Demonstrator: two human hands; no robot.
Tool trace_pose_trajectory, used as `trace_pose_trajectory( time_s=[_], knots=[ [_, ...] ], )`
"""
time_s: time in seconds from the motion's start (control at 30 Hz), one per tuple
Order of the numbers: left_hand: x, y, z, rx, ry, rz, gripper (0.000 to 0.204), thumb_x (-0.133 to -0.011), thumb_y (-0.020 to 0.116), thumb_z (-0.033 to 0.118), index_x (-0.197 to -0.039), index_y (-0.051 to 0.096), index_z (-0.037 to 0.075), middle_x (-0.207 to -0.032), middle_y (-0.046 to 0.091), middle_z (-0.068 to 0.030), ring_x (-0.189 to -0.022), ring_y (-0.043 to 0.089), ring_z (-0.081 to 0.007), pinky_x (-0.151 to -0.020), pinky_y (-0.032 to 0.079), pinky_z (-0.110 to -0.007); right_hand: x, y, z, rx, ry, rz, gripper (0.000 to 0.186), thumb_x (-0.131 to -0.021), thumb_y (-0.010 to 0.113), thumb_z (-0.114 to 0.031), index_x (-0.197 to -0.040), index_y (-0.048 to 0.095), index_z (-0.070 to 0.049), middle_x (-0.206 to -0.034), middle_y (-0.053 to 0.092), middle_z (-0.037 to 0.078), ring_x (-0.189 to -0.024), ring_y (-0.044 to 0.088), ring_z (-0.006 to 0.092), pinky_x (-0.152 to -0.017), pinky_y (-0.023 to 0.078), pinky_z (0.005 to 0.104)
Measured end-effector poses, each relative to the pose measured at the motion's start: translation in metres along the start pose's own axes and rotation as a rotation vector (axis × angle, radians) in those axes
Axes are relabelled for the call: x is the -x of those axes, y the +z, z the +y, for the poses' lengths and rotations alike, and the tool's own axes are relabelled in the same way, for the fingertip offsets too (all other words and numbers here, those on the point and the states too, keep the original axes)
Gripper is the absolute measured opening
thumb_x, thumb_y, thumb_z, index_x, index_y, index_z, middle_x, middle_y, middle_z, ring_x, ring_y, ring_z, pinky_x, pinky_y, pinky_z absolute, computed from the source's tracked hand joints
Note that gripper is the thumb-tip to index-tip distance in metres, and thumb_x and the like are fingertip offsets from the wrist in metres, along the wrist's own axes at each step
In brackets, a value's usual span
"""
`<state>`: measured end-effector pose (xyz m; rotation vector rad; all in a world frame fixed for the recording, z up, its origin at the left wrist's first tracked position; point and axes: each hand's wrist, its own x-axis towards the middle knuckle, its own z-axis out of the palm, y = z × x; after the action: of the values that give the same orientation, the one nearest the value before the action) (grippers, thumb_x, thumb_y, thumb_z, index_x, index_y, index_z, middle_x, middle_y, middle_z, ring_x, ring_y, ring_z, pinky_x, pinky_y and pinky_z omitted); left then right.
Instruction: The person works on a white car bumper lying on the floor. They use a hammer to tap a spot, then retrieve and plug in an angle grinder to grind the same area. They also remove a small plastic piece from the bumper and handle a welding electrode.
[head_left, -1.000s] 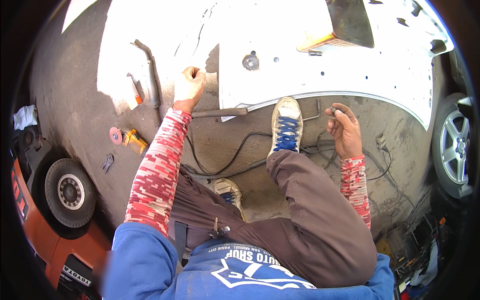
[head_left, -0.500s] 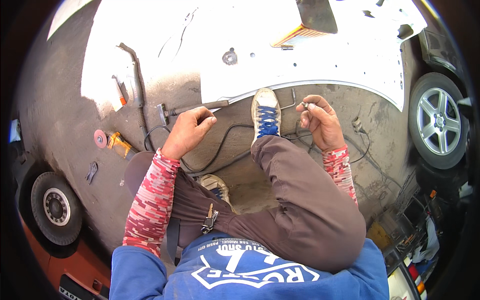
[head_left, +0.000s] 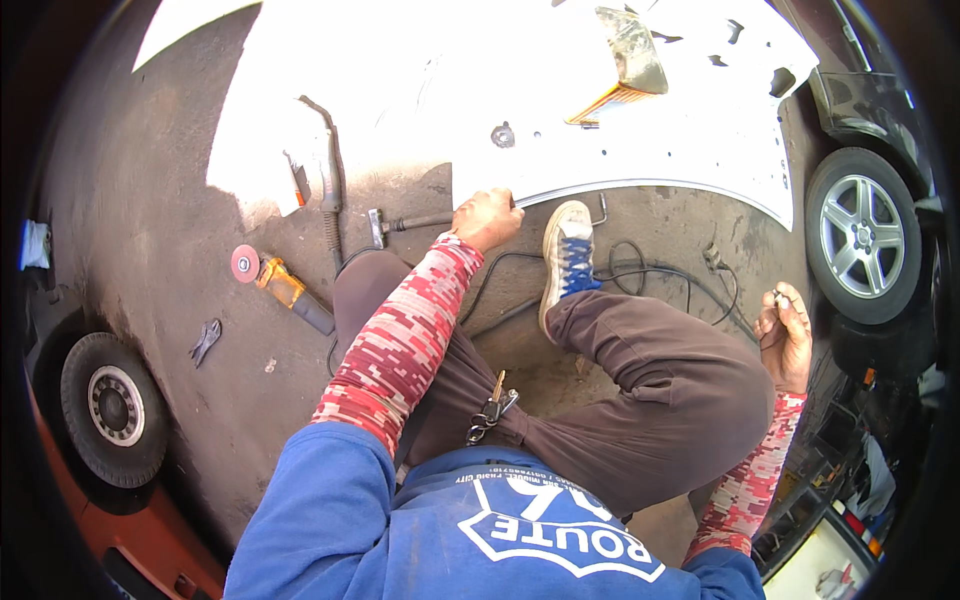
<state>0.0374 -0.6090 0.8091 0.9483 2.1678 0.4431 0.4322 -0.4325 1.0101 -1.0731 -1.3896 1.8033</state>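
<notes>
My left hand is closed, its fingers curled under, over the handle end of a hammer and beside the near edge of a large white metal panel. Whether it grips the handle is hidden. Off to the right, my right hand pinches a small metal piece between thumb and fingertips, too small to name. A bent metal rod lies beside my shoe, near the panel edge.
Left on the floor are an angle grinder, locking pliers and a welding torch. Cables cross near my feet, joining a clamp. An orange-edged lamp rests on the panel. Car wheels stand at both sides.
My right hand has moved right and nearer my body, still pinching the small piece. My left hand has reached forward and right over the hammer handle's end. The view has shifted.
</notes>
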Motion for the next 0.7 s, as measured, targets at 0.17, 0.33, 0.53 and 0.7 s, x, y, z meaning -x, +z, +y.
trace_pose_trajectory(
  time_s=[0.17,0.33,0.53,0.7],
  knots=[
    [-0.010,-0.016,0.002,0.040,-0.055,0.165,0.041,-0.094,0.061,0.038,-0.114,0.073,0.005,-0.110,0.074,-0.0228,-0.107,0.071,-0.0368,-0.096,0.054,-0.046,-0.043,-0.009,-0.020,0.064,-0.114,-0.066,0.027,-0.098,0.066,-0.013,-0.122,0.066,-0.001,-0.102,0.074,0.013,-0.068,0.061,0.0125,-0.064,0.051,0.0256],
    [0.011,0.003,-0.016,0.189,0.053,0.166,0.036,-0.095,0.061,0.032,-0.108,0.074,0.001,-0.099,0.075,-0.0229,-0.096,0.073,-0.0367,-0.086,0.055,-0.044,-0.092,0.013,0.051,0.219,0.073,-0.144,0.022,-0.098,0.063,-0.010,-0.117,0.068,-0.002,-0.099,0.075,0.011,-0.068,0.062,0.0091,-0.063,0.051,0.0225],
    [0.043,0.035,-0.059,0.272,0.014,0.116,0.029,-0.095,0.066,0.027,-0.102,0.074,0.000,-0.090,0.074,-0.0195,-0.083,0.072,-0.0320,-0.077,0.054,-0.040,-0.140,0.035,0.177,0.316,0.427,-0.244,0.016,-0.097,0.062,-0.012,-0.110,0.069,-0.007,-0.097,0.076,0.007,-0.064,0.060,0.0056,-0.059,0.049,0.0206],
    [0.032,0.108,-0.067,0.374,-0.010,0.035,0.029,-0.098,0.066,0.026,-0.104,0.072,-0.001,-0.094,0.073,-0.0142,-0.085,0.068,-0.0186,-0.077,0.054,-0.034,-0.136,0.061,0.282,0.274,0.740,-0.316,0.016,-0.097,0.064,-0.012,-0.111,0.069,-0.007,-0.098,0.076,0.008,-0.065,0.061,0.0066,-0.060,0.049,0.0221]
  ],
)
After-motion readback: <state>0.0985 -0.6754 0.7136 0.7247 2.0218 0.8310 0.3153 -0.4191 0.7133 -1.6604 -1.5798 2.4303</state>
